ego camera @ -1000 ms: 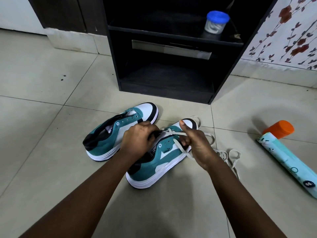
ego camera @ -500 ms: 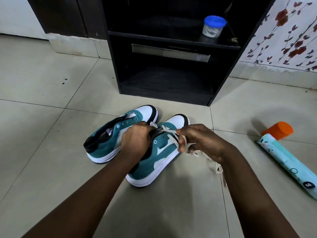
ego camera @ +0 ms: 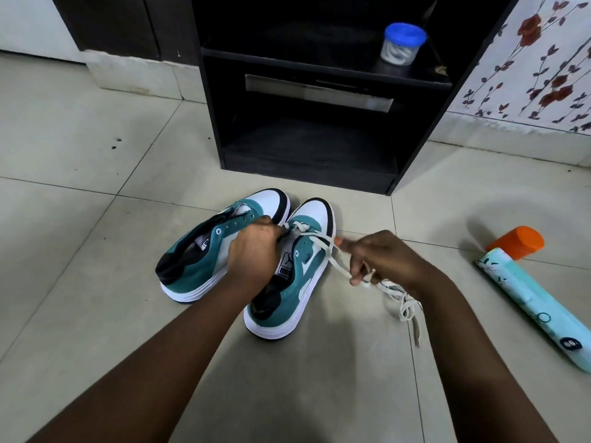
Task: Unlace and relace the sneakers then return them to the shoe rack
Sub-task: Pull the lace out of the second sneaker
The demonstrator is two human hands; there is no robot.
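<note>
Two teal, white and black sneakers lie on the tiled floor before the black shoe rack (ego camera: 412, 155). The left sneaker (ego camera: 204, 260) has empty eyelets. The right sneaker (ego camera: 294, 282) carries a white lace (ego camera: 332, 260) through its front eyelets. My left hand (ego camera: 252, 254) grips the right sneaker's tongue and upper near the eyelets. To the right of that sneaker my right hand (ego camera: 380, 257) holds the lace, drawn off sideways. The loose rest of the lace (ego camera: 406, 308) trails on the floor under my right wrist.
A clear jar with a blue lid (ego camera: 401, 43) stands on the rack's upper shelf. A pale blue tube with an orange cap (ego camera: 531, 292) lies on the floor at the right. Floral wallpaper (ego camera: 543, 59) covers the right wall.
My right hand has moved right and away from the sneaker, drawing the lace out sideways. The right sneaker has shifted closer to the left one. My left hand stays on the upper.
</note>
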